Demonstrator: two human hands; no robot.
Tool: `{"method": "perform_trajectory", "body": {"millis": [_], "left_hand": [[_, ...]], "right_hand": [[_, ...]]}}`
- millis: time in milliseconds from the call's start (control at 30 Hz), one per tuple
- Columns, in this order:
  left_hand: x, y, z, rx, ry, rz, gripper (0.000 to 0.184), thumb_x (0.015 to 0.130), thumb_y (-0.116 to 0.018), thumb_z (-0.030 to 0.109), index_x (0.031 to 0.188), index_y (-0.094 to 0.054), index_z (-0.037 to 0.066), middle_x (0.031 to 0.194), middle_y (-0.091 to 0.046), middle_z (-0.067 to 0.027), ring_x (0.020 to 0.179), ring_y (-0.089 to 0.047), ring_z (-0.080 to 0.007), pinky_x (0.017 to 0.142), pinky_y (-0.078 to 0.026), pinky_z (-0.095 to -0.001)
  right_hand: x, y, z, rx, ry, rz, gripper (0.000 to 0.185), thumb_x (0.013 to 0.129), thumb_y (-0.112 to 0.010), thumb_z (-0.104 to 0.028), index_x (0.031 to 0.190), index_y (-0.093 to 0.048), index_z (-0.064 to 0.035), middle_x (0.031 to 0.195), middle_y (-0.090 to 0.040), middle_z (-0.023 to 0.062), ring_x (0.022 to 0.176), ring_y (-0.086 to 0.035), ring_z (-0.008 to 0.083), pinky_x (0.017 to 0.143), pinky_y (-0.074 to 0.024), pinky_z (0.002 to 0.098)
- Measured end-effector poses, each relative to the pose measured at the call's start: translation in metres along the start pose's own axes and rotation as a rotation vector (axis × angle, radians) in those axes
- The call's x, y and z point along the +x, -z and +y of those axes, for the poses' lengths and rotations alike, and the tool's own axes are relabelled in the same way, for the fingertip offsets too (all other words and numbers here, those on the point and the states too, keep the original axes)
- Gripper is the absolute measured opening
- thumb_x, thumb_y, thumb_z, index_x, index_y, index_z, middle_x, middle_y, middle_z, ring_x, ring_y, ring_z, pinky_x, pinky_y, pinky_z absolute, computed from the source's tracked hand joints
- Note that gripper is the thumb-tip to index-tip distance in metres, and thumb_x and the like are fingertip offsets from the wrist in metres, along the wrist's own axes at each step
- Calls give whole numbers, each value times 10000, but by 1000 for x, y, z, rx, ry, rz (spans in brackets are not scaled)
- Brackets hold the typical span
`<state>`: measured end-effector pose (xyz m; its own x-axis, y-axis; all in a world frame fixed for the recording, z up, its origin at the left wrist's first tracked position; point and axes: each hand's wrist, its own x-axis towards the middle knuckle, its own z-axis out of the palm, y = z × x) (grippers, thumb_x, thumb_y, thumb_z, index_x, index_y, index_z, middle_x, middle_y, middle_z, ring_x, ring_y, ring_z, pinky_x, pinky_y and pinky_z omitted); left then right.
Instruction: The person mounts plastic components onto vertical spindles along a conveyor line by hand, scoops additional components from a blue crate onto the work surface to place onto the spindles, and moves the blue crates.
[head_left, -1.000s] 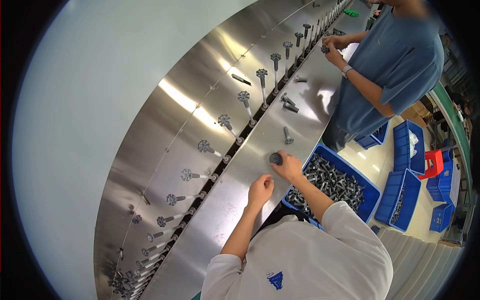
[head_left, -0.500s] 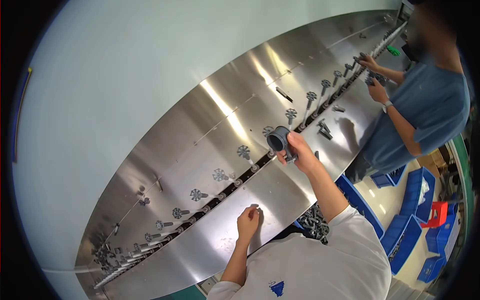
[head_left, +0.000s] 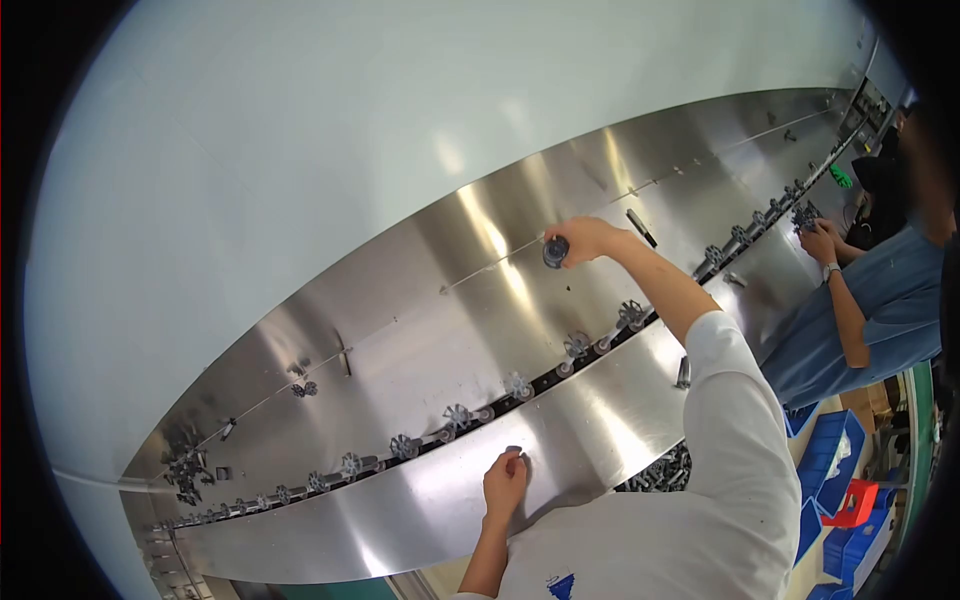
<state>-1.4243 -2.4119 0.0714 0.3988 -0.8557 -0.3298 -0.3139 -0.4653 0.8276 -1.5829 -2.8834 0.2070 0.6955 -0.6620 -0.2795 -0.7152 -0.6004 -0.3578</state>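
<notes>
My right hand (head_left: 592, 241) is closed around a dark grey round pipe fitting (head_left: 556, 252), holding it out over the steel surface beyond the conveyor line. Its round end faces toward me. Above the near steel ledge, my left hand (head_left: 504, 484) has its fingers curled together. A small dark bit shows at its fingertips, too small to name. Between the two hands runs the conveyor track (head_left: 545, 382), carrying pegs topped with grey spoked parts (head_left: 457, 416).
A co-worker in a blue shirt (head_left: 880, 310) stands at the right, holding dark parts (head_left: 806, 217). Dark pieces fill a bin (head_left: 660, 474) beside me. Loose parts (head_left: 187, 470) lie at the far left. Blue crates (head_left: 832, 460) and a red one (head_left: 856, 503) stand at right.
My right hand has carried the fitting from above the track to the far side and turned it. The view has swung, so the track lies flatter. My left hand stays curled over the ledge.
</notes>
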Motion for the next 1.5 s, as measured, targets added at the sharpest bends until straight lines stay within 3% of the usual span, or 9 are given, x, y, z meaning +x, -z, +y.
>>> {"method": "perform_trajectory", "body": {"millis": [333,567,667,867,1033,1100,1167,1233,1500], "left_hand": [[169,41,-66,-32,84,103,221,899,-637,189,1058,-700,49,788,-704,-116,691,-681,-213,668,-530,-323],[231,15,-60,11,110,47,203,901,-632,158,1045,-697,31,790,-707,-128,689,-693,-207,659,-535,-317],[220,-21,-38,-77,93,55,206,904,-634,144,1059,-692,22,812,-712,-130,712,-692,-190,673,-536,-305],[188,-74,0,-142,49,-32,219,908,-638,106,1098,-680,7,879,-717,-116,781,-677,-161,725,-529,-286],[139,-104,28,-88,-40,-123,212,907,-632,98,1088,-677,-2,922,-717,-122,809,-677,-180,748,-529,-300],[113,-126,36,-62,-93,-155,211,907,-630,98,1085,-675,-5,926,-717,-122,811,-677,-187,753,-529,-305],[84,-148,48,-47,-140,-184,212,909,-627,101,1084,-672,-9,926,-718,-123,808,-678,-193,754,-529,-308],[53,-165,62,-19,-131,-221,219,906,-633,113,1086,-675,-6,928,-718,-125,806,-678,-189,743,-530,-304],[-126,-301,89,144,-214,-362,235,918,-632,143,1096,-675,-5,924,-713,-108,800,-658,-181,660,-510,-298]], "right_hand": [[239,-122,54,-378,112,-315,562,663,-829,-422,1165,-660,-234,984,-711,91,930,-690,311,779,-548,446],[270,-115,94,-456,50,-256,655,644,-835,-462,1221,-620,-236,965,-708,121,950,-688,326,789,-546,458],[256,-88,110,-409,-15,-226,505,784,-727,-362,1242,-606,-188,961,-714,120,945,-689,332,804,-541,453],[53,57,77,180,-17,471,386,889,-594,-178,1274,-589,-150,815,-661,124,693,-609,270,663,-491,384],[-146,-3,109,709,-195,1389,348,884,-553,-43,1225,-600,-86,690,-552,18,606,-522,97,566,-445,255],[-204,-77,133,725,-490,1337,349,877,-554,-83,1223,-600,-64,709,-612,82,620,-604,179,605,-497,330],[-246,-164,161,429,-892,857,367,858,-535,-100,1217,-590,-51,716,-647,162,706,-672,302,689,-529,443],[-278,-230,164,181,-895,620,346,862,-535,-106,1202,-574,-53,720,-634,181,685,-643,354,683,-508,490],[-437,-295,223,-162,-936,803,351,774,-613,-81,1125,-611,-84,1015,-583,153,975,-593,354,808,-472,471]]}}
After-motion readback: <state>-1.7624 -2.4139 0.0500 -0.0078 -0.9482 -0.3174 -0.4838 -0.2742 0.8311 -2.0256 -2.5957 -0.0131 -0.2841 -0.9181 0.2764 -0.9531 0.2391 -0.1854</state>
